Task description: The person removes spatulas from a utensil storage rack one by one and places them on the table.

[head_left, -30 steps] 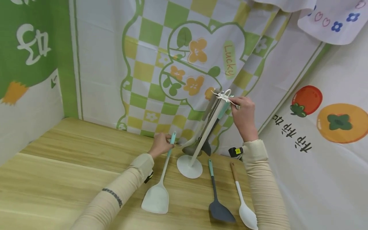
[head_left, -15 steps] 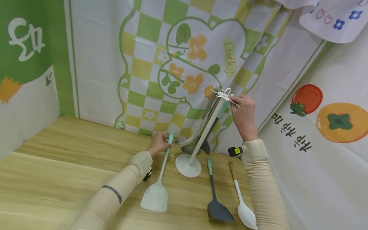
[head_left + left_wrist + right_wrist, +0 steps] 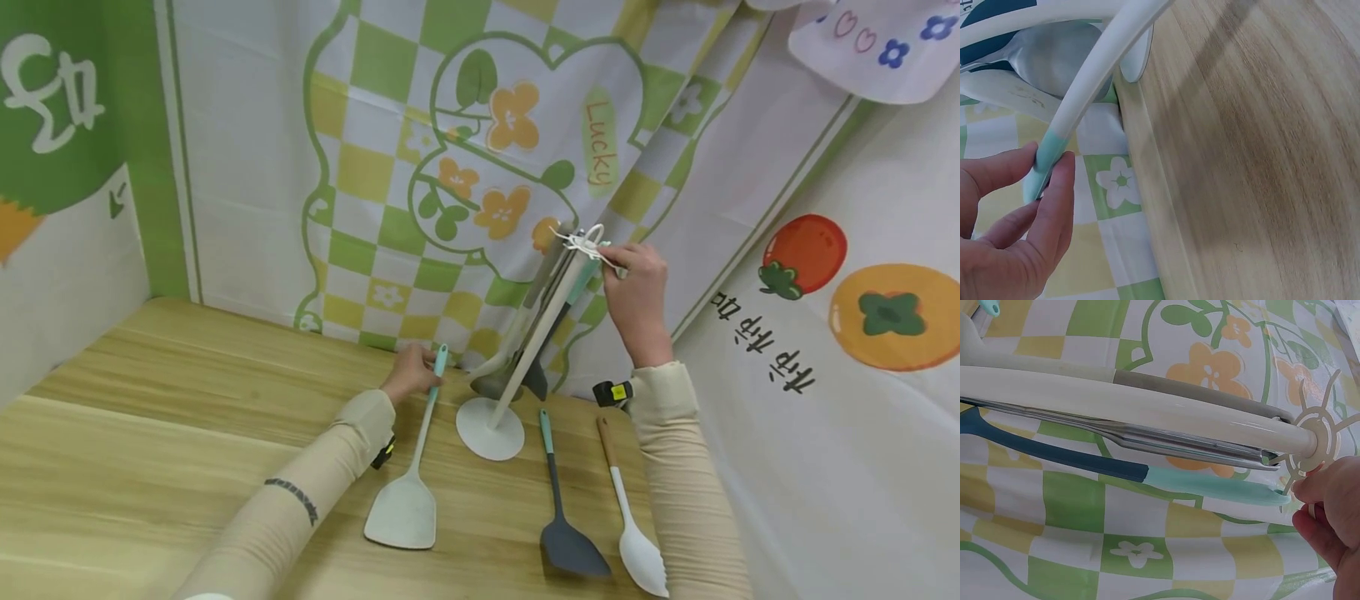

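My left hand pinches the turquoise handle end of a pale long-handled spatula between thumb and fingers. The spatula's broad blade points toward me, low over the wooden table. Beside it stands a white utensil stand with a round base and a tall post. At the post's top, my right hand pinches an arm of the hook ring. From the ring hang a utensil with a turquoise handle, one with a grey handle and a metal one. Their lower ends partly overlap behind the post.
To the right of the stand, a dark turner with a turquoise handle and a white serrated spoon with a wooden handle lie on the table. A checkered curtain hangs close behind the stand.
The left hand and the spatula's handle end have shifted slightly left, away from the stand. My right hand keeps its hold on the ring. The head view has turned a little.
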### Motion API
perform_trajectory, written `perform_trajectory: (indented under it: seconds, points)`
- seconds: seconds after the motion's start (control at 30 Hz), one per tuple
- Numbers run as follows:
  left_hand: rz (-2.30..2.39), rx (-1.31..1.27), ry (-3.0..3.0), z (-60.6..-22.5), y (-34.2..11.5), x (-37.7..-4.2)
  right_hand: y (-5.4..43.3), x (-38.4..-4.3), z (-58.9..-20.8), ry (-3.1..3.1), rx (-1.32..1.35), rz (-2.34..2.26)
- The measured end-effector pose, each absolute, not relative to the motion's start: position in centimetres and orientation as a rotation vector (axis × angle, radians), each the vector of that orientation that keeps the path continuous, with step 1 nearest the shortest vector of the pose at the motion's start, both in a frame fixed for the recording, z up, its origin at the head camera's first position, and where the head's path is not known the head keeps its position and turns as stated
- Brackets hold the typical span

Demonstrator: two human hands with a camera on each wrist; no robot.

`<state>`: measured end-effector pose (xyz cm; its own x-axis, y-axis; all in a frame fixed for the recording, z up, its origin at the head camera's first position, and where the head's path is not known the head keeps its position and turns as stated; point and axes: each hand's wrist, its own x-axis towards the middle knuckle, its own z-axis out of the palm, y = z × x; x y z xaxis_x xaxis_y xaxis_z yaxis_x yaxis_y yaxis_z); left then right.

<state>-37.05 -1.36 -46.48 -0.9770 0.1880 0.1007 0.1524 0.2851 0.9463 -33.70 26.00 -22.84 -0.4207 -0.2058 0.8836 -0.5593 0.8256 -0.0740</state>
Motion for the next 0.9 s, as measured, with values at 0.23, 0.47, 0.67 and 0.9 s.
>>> perform_trajectory:
  seconds: [0.23, 0.47, 0.67, 0.9]
  points:
    - [1.81, 0.297, 2.465, -46.8, -1.4, -37.5, 26.1, -33.6, -22.7, -2.004, 0.561, 0.443]
    - [1.806, 0.309, 2.431, -47.8, -1.6, -38.9, 26.0, -33.5, -22.6, -1.994, 0.563, 0.445]
    - [1.691, 0.231, 2.49, -47.5, -1.2, -38.9, 26.2, -33.7, -22.8, -2.006, 0.555, 0.446]
    - [1.641, 0.234, 2.497, -47.2, -1.2, -38.4, 26.1, -33.5, -22.6, -2.049, 0.524, 0.431]
